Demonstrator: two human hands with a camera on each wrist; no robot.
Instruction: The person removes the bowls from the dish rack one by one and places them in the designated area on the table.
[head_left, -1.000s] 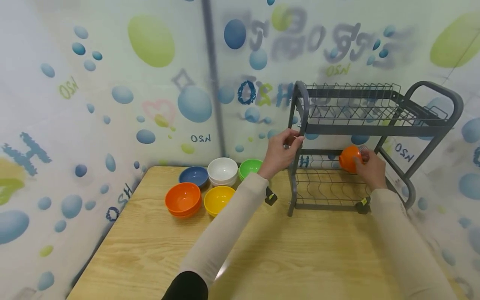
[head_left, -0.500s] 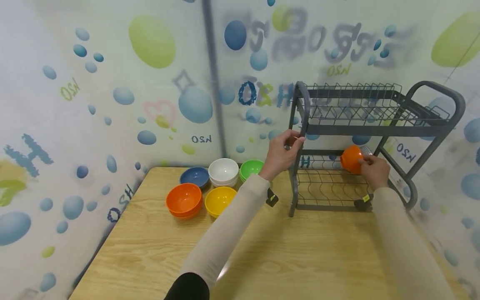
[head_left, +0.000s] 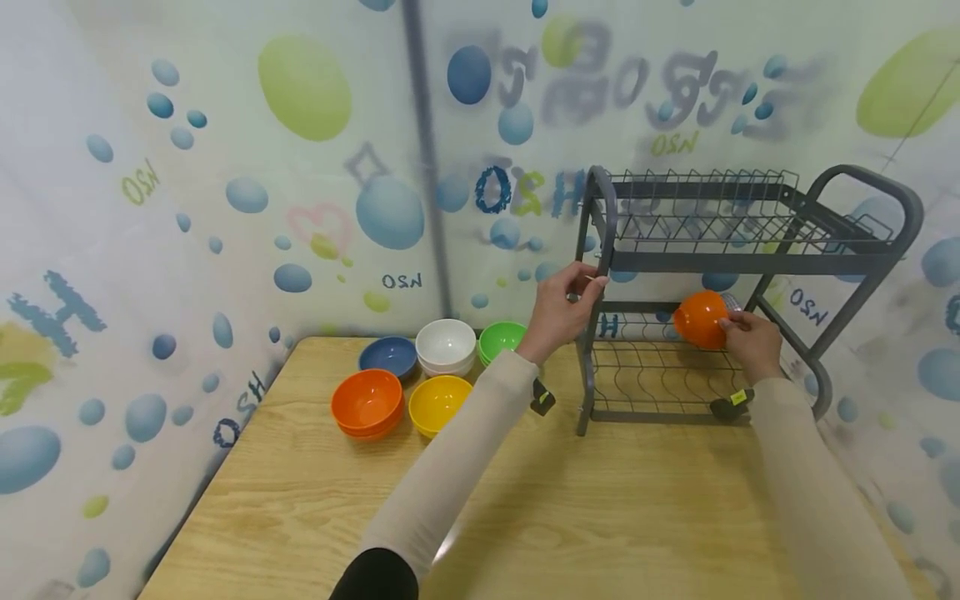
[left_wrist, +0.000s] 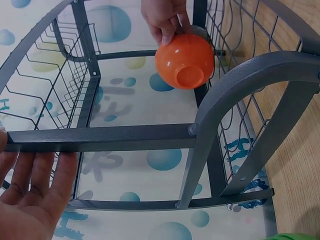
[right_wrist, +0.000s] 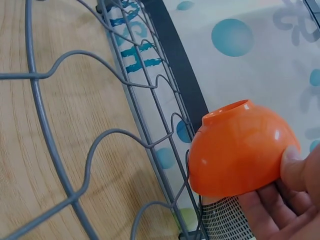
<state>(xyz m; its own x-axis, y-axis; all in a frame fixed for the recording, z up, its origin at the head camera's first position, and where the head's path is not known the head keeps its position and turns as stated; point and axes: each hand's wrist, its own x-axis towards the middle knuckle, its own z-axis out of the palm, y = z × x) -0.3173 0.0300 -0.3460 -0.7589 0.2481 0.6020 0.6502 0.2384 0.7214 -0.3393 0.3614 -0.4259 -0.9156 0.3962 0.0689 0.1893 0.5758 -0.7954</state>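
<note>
My right hand [head_left: 752, 343] pinches an orange bowl [head_left: 699, 319] by its rim, thumb on the outside and fingers inside. The bowl is tipped on its side above the rear of the lower shelf in a grey two-tier dish rack [head_left: 735, 263]. In the right wrist view the bowl [right_wrist: 240, 150] is against or very near the back wires; I cannot tell if it touches them. My left hand [head_left: 562, 308] grips the rack's left end; in the left wrist view its fingers [left_wrist: 37, 175] lie under the upper side bar [left_wrist: 110, 139].
Left of the rack stand bowls: orange [head_left: 367, 400], yellow [head_left: 438, 403], white [head_left: 446, 343], green [head_left: 501, 337] and blue [head_left: 387, 357]. A mesh holder [right_wrist: 227, 220] sits behind the held bowl. The wooden table [head_left: 600, 508] meets a patterned curtain [head_left: 337, 208].
The held bowl has turned in my right hand, so more of its outside and base faces left. That hand has shifted slightly right. My left hand keeps its place on the rack.
</note>
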